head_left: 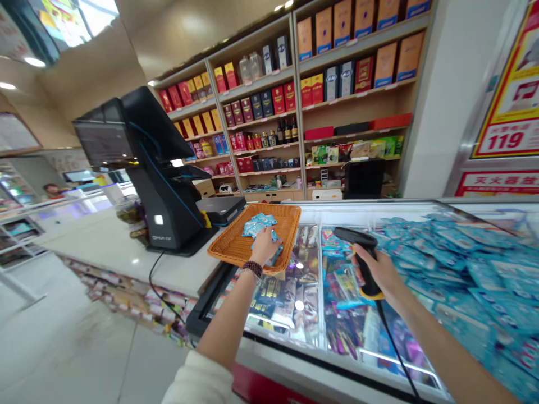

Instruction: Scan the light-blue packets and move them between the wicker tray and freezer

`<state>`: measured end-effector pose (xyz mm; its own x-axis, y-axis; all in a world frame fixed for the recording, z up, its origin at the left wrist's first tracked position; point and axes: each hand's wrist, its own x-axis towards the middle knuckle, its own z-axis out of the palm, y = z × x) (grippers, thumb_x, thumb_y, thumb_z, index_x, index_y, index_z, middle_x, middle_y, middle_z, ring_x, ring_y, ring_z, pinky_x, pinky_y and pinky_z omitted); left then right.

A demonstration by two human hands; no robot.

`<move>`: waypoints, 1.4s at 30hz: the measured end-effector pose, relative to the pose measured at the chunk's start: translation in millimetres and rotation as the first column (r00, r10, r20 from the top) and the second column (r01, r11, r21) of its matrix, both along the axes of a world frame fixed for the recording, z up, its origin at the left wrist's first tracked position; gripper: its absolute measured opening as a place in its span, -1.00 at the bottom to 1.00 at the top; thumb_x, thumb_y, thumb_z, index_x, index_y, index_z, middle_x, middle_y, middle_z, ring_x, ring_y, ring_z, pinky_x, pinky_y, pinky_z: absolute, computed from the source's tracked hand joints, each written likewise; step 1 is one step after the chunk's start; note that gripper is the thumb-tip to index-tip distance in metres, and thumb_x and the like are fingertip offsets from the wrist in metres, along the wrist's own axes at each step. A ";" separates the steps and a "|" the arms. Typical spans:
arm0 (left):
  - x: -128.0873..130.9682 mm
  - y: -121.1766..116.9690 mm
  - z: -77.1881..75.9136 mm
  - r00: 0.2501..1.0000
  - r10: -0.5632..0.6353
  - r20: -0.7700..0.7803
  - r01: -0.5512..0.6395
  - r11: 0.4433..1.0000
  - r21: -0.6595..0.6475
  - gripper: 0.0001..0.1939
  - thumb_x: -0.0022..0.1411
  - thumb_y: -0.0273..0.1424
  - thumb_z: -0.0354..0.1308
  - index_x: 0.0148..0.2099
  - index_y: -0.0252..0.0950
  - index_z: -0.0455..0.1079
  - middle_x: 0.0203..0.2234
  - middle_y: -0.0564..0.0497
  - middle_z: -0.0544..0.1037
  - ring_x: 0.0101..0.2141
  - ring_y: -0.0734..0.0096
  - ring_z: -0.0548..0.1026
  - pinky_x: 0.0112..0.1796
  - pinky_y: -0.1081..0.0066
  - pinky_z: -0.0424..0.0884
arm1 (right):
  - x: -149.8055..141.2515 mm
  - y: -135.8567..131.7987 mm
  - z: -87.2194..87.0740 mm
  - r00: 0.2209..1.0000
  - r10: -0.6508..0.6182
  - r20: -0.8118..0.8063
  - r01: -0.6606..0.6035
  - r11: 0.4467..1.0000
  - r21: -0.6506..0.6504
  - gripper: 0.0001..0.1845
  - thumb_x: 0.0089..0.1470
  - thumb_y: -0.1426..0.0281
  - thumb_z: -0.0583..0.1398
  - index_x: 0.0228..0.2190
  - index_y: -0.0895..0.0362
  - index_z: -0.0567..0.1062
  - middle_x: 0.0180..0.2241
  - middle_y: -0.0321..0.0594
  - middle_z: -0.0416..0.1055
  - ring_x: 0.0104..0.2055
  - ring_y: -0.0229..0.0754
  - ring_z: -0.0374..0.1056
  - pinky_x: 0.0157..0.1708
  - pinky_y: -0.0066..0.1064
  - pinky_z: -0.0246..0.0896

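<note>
My left hand (265,246) reaches down into a woven orange wicker tray (293,238) and rests on a loose heap of blue foil packets (256,225). A bead bracelet (252,269) circles that wrist. My right hand (379,275) is closed around the handle of a black handheld barcode scanner (356,237) with a yellow base. Its black cable (398,348) hangs down across the glass. The scanner's head points left toward the tray, away from any packet. Part of the tray's contents lies hidden under my left hand.
The tray sits on the edge of a glass-topped display freezer (303,303) full of packaged goods, with many blue packets at right. To its left stand a white counter (122,252) and a black checkout terminal (162,168). Wooden shelves (295,101) of boxed liquor line the back.
</note>
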<state>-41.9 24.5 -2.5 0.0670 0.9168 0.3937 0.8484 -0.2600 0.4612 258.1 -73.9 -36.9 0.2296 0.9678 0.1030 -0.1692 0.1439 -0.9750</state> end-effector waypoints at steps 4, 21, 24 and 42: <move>-25.9 4.7 -8.1 0.968 0.182 -0.175 -0.223 0.941 -0.255 -0.41 0.20 -0.24 0.30 0.22 -0.36 0.33 0.16 -0.40 0.48 0.17 -0.08 0.46 0.10 0.20 0.33 | -6.0 1.6 -12.4 1.000 0.006 0.005 -0.006 0.999 -0.037 -0.44 -0.19 -0.09 0.44 -0.47 0.10 0.44 -0.62 -0.35 0.40 -0.74 -0.31 0.23 -0.80 -0.45 0.12; 2.3 -1.2 11.9 0.947 0.223 0.230 -0.213 0.975 -0.070 -0.70 0.38 -0.22 0.14 0.07 -0.25 0.40 -0.29 -0.05 0.61 -0.20 0.20 0.57 -0.20 0.36 0.37 | 5.6 -10.2 -12.6 0.996 -0.077 -0.039 0.074 0.994 -0.082 -0.41 -0.24 -0.07 0.46 -0.38 0.11 0.46 -0.66 -0.38 0.39 -0.77 -0.30 0.21 -0.84 -0.44 0.14; 35.8 -3.6 9.0 0.827 0.096 0.553 -0.123 0.992 0.011 -0.74 0.41 -0.23 0.10 0.02 -0.29 0.37 -0.41 0.04 0.50 -0.33 0.34 0.50 -0.26 0.42 0.36 | 6.6 -9.3 -13.3 0.994 -0.083 -0.064 0.079 0.994 -0.075 -0.39 -0.27 -0.08 0.47 -0.38 0.11 0.46 -0.65 -0.39 0.39 -0.76 -0.30 0.21 -0.83 -0.43 0.15; 146.8 -18.5 -71.9 -0.019 0.064 0.998 0.366 0.929 -0.052 -0.55 0.17 -0.52 0.32 0.08 -0.19 0.34 -0.27 0.04 0.57 -0.22 0.41 0.61 0.09 0.18 0.49 | 6.7 -8.2 -19.7 0.999 -0.035 0.009 0.036 0.997 -0.062 -0.40 -0.22 -0.15 0.42 -0.49 0.09 0.43 -0.66 -0.35 0.38 -0.75 -0.31 0.22 -0.79 -0.44 0.14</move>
